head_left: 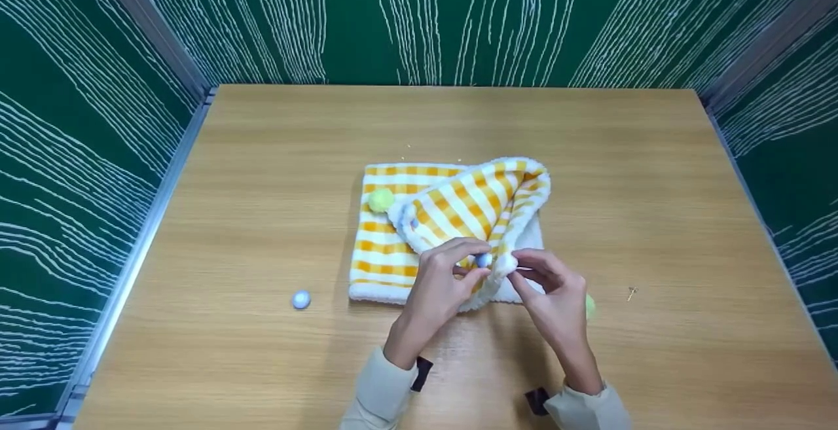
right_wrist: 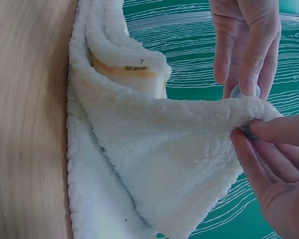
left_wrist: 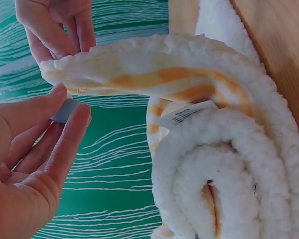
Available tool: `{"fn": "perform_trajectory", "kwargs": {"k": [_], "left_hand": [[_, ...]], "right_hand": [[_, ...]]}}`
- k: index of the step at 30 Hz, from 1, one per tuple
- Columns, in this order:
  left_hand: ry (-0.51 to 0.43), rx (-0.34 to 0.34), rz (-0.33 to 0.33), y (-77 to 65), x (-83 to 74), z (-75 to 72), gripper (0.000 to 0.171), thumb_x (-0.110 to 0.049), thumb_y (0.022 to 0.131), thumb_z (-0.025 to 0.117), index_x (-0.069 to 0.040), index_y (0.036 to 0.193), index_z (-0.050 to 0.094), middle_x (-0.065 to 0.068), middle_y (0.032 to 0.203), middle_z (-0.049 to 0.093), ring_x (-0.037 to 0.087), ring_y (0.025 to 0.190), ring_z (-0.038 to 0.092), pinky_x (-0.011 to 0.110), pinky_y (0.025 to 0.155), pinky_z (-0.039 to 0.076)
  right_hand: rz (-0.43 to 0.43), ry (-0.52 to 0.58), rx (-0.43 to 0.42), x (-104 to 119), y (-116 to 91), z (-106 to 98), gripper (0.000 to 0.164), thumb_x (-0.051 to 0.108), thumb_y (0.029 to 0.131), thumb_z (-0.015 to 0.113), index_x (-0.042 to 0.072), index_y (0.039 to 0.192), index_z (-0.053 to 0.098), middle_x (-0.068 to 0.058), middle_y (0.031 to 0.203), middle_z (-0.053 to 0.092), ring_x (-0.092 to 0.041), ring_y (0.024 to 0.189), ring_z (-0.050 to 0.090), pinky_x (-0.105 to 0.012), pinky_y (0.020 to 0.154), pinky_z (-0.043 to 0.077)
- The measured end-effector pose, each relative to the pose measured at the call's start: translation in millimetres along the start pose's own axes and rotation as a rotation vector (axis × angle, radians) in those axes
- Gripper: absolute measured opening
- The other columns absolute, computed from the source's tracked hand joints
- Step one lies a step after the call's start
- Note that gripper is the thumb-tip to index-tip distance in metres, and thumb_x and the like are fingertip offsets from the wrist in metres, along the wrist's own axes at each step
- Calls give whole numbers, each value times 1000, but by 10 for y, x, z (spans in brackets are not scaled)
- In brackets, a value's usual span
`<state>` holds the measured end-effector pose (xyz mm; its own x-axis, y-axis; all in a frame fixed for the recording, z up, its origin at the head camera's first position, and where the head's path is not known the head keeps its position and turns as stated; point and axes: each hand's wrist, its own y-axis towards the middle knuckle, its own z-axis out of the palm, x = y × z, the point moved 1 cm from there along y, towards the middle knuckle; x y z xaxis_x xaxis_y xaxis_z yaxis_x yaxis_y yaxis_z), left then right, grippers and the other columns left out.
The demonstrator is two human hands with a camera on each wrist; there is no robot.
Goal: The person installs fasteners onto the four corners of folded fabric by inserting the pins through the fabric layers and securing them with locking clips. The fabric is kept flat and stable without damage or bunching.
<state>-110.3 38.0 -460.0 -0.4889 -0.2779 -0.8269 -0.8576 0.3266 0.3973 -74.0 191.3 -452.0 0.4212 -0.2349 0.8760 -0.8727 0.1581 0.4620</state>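
Note:
A yellow-and-white checked blanket [head_left: 386,253] with white fleece backing lies folded, its upper layer turned up toward my hands. My left hand [head_left: 445,276] pinches a small blue ball [head_left: 483,260] between thumb and fingertips, right beside the raised fleece edge [right_wrist: 189,112]. From the other side, my right hand [head_left: 553,289] pinches that edge near its corner. A blue-grey piece [right_wrist: 248,131] shows beneath the right fingertips in the right wrist view; its shape is mostly covered. A pale blue piece [head_left: 409,214] sits on the turned-up layer's left end.
A yellow-green ball [head_left: 381,200] rests on the blanket's left part. Another green ball [head_left: 590,307] peeks out behind the right hand. On the wooden table [head_left: 229,220] are a loose blue ball [head_left: 301,299] at left and a tiny gold-coloured item [head_left: 632,293] at right.

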Motion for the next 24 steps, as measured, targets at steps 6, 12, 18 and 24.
{"fn": "perform_trajectory", "kwargs": {"k": [6,12,18,24], "left_hand": [[18,15,15,10,-7,16,29,-12,73,68,-8,101,66,-1,102,62,3,93,55,11,68,47],[7,10,27,15,10,42,29,-12,72,69,-7,100,67,-1,98,63,3,90,56,16,69,49],[-5,11,2,14,14,70,30,-12,71,69,-8,100,67,-2,99,64,3,91,56,11,70,46],[48,30,-13,9,-2,108,29,-13,72,68,-9,101,67,-3,101,63,2,92,55,9,72,44]], "right_hand": [[-5,-25,13,-1,-7,-8,22,-14,68,64,-9,90,62,-18,84,63,-23,77,62,-32,69,51],[5,-48,24,-20,-15,-21,21,-14,69,64,-9,89,62,-17,85,63,-23,76,62,-30,69,51],[-2,-20,25,-30,-18,-3,20,-17,68,63,-10,87,62,-21,82,63,-24,72,62,-27,67,51],[4,-63,28,-28,-21,-2,20,-17,69,62,-10,87,62,-18,82,63,-23,72,63,-26,67,51]]}}
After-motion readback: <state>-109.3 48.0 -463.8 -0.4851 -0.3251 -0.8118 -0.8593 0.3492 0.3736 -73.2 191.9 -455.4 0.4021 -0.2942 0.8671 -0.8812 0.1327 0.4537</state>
